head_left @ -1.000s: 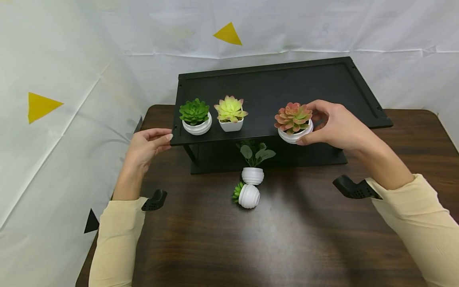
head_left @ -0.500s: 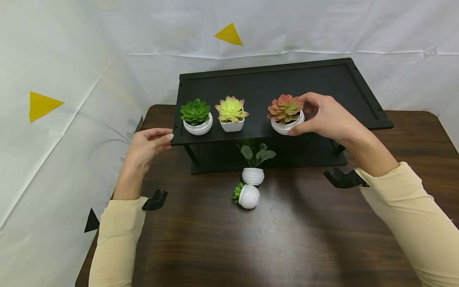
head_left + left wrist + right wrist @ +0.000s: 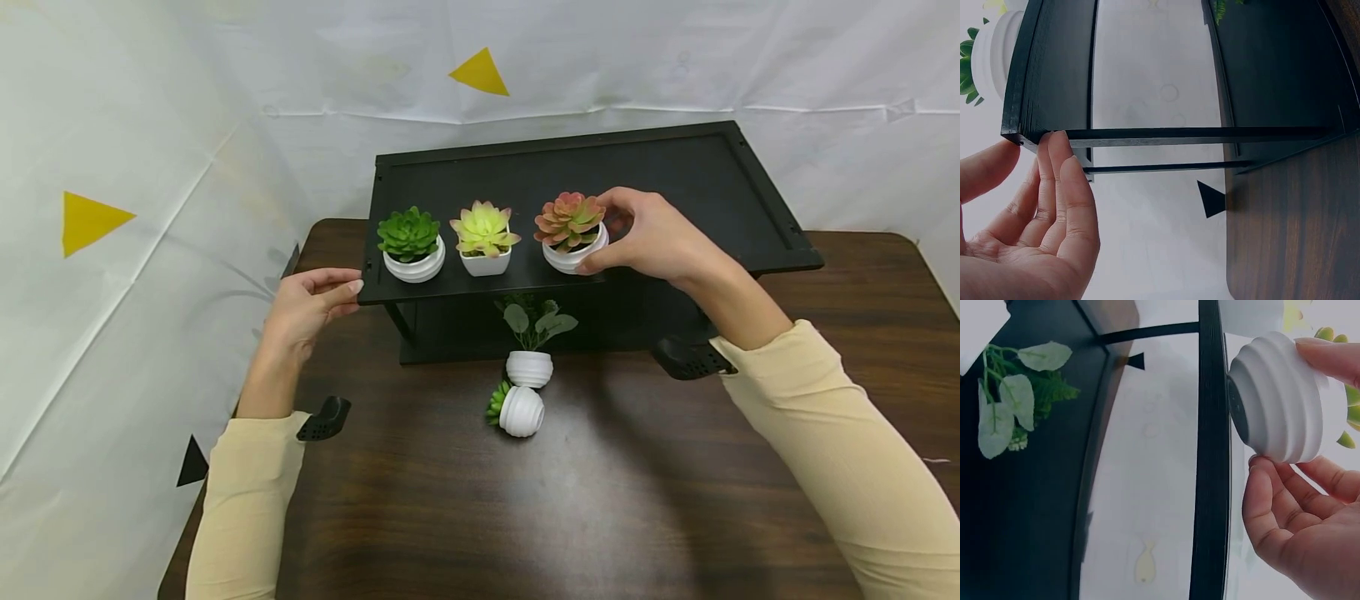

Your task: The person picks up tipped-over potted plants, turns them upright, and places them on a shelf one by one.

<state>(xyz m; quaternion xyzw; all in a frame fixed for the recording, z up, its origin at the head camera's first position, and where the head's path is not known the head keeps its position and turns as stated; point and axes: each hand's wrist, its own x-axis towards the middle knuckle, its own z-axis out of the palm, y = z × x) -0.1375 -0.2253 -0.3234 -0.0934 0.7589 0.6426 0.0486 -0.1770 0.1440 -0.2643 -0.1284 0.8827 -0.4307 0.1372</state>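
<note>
My right hand (image 3: 654, 233) grips a ribbed white pot holding a reddish succulent (image 3: 570, 223), thumb on its near side. In the right wrist view the base of this white pot (image 3: 1279, 400) sits close to the shelf's edge. At the front left corner of the black two-tier shelf (image 3: 645, 167), my left hand (image 3: 311, 308) pinches the top board, thumb on one side and fingertips on the other, as the left wrist view shows. Left of the held pot stand a yellow-green succulent (image 3: 483, 233) in a square white pot and a green succulent (image 3: 408, 237) in a round one.
In front of the shelf a leafy plant in a white pot (image 3: 528, 368) stands upright. Touching it, another white pot (image 3: 522, 411) with a green succulent lies on its side on the brown table (image 3: 450, 517). White sheeting (image 3: 637, 58) hangs behind and at left.
My right hand has carried the reddish succulent leftward and slightly back over the shelf top, nearer the yellow-green one. My left hand stays at the shelf corner.
</note>
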